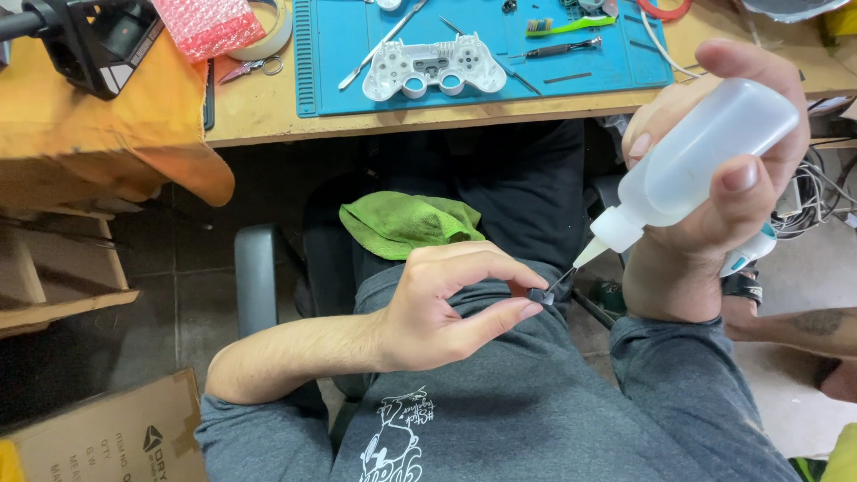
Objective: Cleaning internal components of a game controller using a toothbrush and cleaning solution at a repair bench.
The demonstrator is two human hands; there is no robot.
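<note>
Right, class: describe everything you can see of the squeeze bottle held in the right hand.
The squeeze bottle looks like soft, translucent white plastic, a plain cylinder with a white collar and a tapering nozzle ending in a thin needle tip. The right hand grips it tilted, nozzle down and to the left. Its tip meets a small dark part pinched in the left hand, above the lap.

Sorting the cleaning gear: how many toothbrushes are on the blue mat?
1: a green toothbrush lies near the top edge of the blue mat, above the white controller shell. Others could sit beyond the frame.
</note>
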